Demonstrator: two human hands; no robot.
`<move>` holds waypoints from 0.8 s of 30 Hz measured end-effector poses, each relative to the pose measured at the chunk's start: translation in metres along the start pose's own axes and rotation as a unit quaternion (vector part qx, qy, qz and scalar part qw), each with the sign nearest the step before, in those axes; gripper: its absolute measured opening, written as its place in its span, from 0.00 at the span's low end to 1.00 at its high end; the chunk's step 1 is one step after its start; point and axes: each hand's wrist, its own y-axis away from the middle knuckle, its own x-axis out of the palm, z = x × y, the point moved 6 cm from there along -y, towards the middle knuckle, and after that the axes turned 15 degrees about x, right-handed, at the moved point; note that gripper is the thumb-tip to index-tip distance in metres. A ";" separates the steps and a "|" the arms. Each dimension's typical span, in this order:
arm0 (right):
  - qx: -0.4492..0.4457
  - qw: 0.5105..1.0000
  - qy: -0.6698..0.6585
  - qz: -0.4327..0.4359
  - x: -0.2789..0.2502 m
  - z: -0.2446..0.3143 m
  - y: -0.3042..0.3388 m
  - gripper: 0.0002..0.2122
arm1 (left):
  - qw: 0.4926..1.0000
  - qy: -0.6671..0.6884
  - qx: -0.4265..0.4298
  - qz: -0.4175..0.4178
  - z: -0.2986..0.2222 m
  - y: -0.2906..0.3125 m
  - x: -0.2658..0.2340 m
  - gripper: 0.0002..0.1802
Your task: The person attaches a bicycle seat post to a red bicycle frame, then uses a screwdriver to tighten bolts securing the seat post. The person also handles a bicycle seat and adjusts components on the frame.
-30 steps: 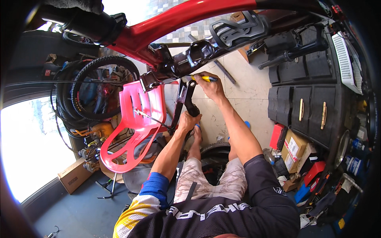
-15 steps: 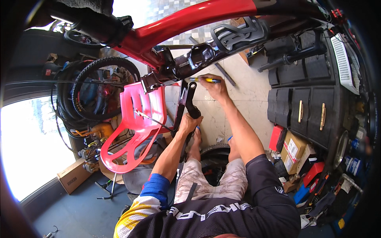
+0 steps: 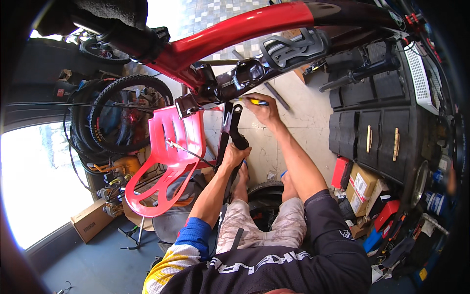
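Observation:
My left hand is wrapped round a black bicycle frame arm with a round hole at its upper end. A second dark arm runs beside it on the left. My right hand grips a slim tool with a yellow and dark blue handle, its far end pointing left toward the arm's holed end. What that tip touches is too small to tell. Just above both hands hangs a red and black bicycle frame, carrying a grey bottle cage.
A pink plastic chair stands to the left, with a cable lying across it. Behind it are stacked tyres. Black drawers line the right side, near a cardboard box and a fork. Below my hands is another tyre.
The view has shifted slightly, so the frame sits a little differently in it. The tool's handle has tilted a little in my right hand. Both hands keep their grip.

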 end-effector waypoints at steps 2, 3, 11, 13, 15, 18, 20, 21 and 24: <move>0.040 0.999 -0.015 0.008 0.003 -0.008 0.007 0.09 | 1.000 -0.006 0.010 -0.005 -0.008 -0.001 0.000 0.14; 0.065 0.996 -0.044 0.030 0.004 -0.012 0.006 0.10 | 1.000 -0.007 0.008 -0.001 -0.006 -0.001 0.000 0.14; 0.119 0.991 -0.059 -0.022 -0.015 -0.019 0.011 0.11 | 0.999 -0.014 0.039 0.001 0.004 0.001 -0.002 0.12; 0.107 0.992 -0.005 -0.062 -0.036 -0.026 0.023 0.12 | 1.000 -0.002 0.014 -0.003 0.001 0.003 0.002 0.12; 0.130 0.990 -0.023 -0.045 -0.041 -0.025 0.025 0.12 | 1.000 0.005 -0.006 -0.008 -0.006 0.001 0.004 0.12; 0.151 0.983 -0.100 -0.020 -0.024 -0.015 0.011 0.14 | 1.000 -0.003 -0.017 -0.007 -0.011 0.001 0.007 0.12; 0.075 0.997 0.014 -0.016 -0.012 -0.013 0.004 0.15 | 1.000 -0.008 0.004 -0.006 -0.012 -0.002 0.008 0.12; 0.036 0.997 0.070 -0.009 -0.003 -0.008 0.003 0.16 | 1.000 -0.012 0.012 -0.010 -0.010 -0.002 0.004 0.12; 0.114 0.991 -0.055 0.037 0.000 -0.020 0.008 0.15 | 1.000 0.006 0.014 -0.001 -0.011 0.006 0.007 0.13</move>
